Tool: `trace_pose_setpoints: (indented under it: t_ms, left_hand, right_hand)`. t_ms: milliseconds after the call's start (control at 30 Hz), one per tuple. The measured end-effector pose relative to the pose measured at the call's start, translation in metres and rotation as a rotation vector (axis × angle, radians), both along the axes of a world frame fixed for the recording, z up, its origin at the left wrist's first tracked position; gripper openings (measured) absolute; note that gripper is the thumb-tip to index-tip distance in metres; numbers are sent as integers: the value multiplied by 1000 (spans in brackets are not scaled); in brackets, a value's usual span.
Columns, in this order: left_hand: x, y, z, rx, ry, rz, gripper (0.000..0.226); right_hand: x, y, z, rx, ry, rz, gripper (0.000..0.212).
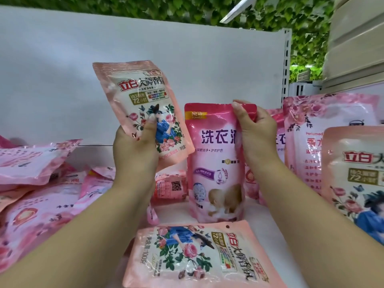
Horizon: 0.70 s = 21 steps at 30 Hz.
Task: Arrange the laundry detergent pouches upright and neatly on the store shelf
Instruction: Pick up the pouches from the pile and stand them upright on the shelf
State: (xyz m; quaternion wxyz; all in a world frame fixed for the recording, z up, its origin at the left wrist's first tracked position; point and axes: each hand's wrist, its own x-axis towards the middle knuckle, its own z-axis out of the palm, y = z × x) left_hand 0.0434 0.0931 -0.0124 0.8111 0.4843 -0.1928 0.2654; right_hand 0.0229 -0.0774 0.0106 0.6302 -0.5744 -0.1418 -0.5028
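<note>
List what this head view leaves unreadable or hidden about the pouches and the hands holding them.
- Upright dark pink pouch: right side of its print and top corner covered by the right hand.
- Raised floral pouch: lower left corner hidden by the left hand.
- Pouches behind: mostly blocked by the right forearm.
- Pouch at far right: cut off by the frame edge.
- Left pile: print too blurred to read.

Plain white back panel (104, 65) fills the rear of the shelf, ending at a slotted white upright (287, 61) on the right. Above and beyond it, a wall of green artificial ivy (145, 9). Cream-coloured stacked bins (357, 38) stand at far right.
</note>
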Motion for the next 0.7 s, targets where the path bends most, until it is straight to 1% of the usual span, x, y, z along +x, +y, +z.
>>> trace_pose_setpoints:
  t_ms: [33,67,133,167,200,233,267,300,367,400,467,500,533,600,700]
  left_hand:
    - [1,0,0,-2,4,-7,8]
    - [1,0,0,-2,7,-11,7]
    - [1,0,0,-6,12,-14,6]
    - [0,-1,0,-7,17,-16,5]
    - [1,0,0,-4,21,-15,5]
    - [0,-1,0,-3,21,-15,5]
    - [-1,0,0,-5,19,-17,4]
    - [-1,0,1,-6,16,-18,3]
    - [-2,0,1,-3,14,-18,2]
    - [-3,0,1,0,12,-16,3]
    - [-5,-1,0,6,9,-11,4]
    - [-6,-1,-1,4,6,-11,3]
    - [-6,-2,-1,1,4,-12,2]
    - [-8,-1,0,-14,-4,-17,4]
    - [-9,0,1,-17,-12,-18,3]
  right_hand:
    - [2,-2,-2,-7,25,4,11]
    - [5,-4,-6,-12,105,3,36]
    - [9,-4,-11,-29,405,-45,103]
    - [8,-5,-13,-55,515,-47,123]
    - [5,-7,-14,-105,583,-25,134]
    - [1,-11,-14,-165,640,9,139]
    - [-5,-15,-12,-235,698,58,135]
    - [-12,-17,-10,-300,753,112,118]
    - [-20,-20,-10,-360,813,167,71]
    - [-19,-19,-12,-365,817,140,52]
    - [-10,-14,-14,-281,734,31,29]
    - [-5,-13,-14,-201,662,-5,23]
    - [-1,-12,-14,-117,587,-18,22]
    - [1,-16,-12,1,459,3,29]
    - [0,-22,-15,35,378,79,35]
